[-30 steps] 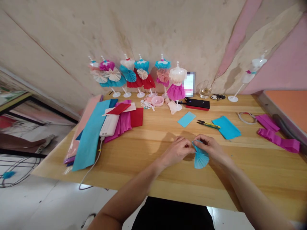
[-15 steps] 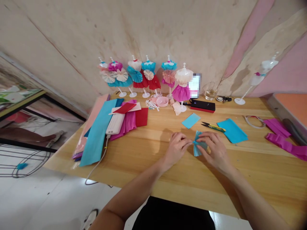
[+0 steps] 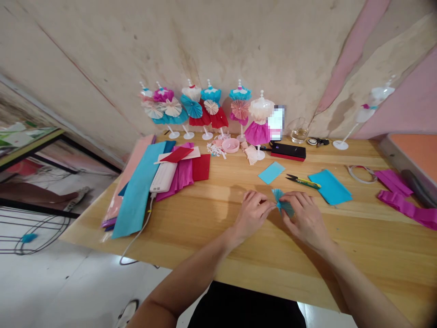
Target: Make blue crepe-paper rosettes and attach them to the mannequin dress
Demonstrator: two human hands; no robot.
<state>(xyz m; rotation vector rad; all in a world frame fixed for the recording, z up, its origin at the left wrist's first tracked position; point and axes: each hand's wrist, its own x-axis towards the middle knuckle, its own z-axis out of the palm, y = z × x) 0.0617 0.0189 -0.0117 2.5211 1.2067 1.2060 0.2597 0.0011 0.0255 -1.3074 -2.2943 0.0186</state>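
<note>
Above the front half of the table, both hands hold a small pleated blue crepe-paper fan [image 3: 277, 195]. My left hand [image 3: 252, 212] is closed, its thumb and fingertips pinched at the fan's gathered middle. Curled over the fan's right side, my right hand [image 3: 305, 216] grips the folds and hides part of them. Just beyond my hands lie a flat blue paper rectangle [image 3: 271, 172] and yellow-handled thread snips [image 3: 303, 181]. To the right of the snips is a folded blue crepe sheet [image 3: 330, 187].
Several small dress forms [image 3: 211, 107] in paper dresses line the wall, near a pink bowl [image 3: 231, 145]. A black-and-red box [image 3: 288, 151] sits below a phone [image 3: 277, 122]. Left are crepe sheets [image 3: 138, 191] and a corded white power bank [image 3: 164, 176]; right, magenta strips [image 3: 406, 209].
The blue fan has turned between my fingers; its upper pleats now spread up and left, and its lower pleats no longer hang down. My right thumb has shifted slightly left.
</note>
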